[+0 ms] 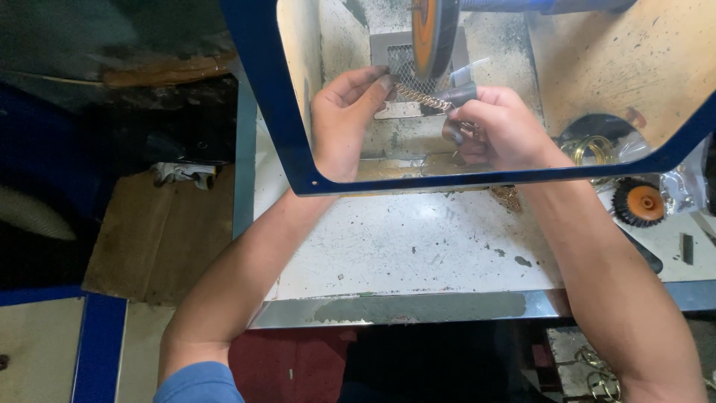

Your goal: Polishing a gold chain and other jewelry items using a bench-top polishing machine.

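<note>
Both my hands reach behind a clear shield with a blue frame (262, 89). Between them a golden chain (419, 95) is stretched taut just under an orange polishing wheel (432, 33). My left hand (344, 119) pinches the chain's left end between thumb and fingers. My right hand (494, 125) grips the other end, with more chain bunched in its palm. The chain lies close to the wheel's lower edge; whether they touch I cannot tell.
A metal mesh grate (397, 58) sits behind the wheel. On the scuffed white bench (403, 246) to the right lie a black brush wheel with an orange hub (640, 203), golden rings (589, 149) and a plastic bag (682, 186). Cardboard (160, 239) lies at left.
</note>
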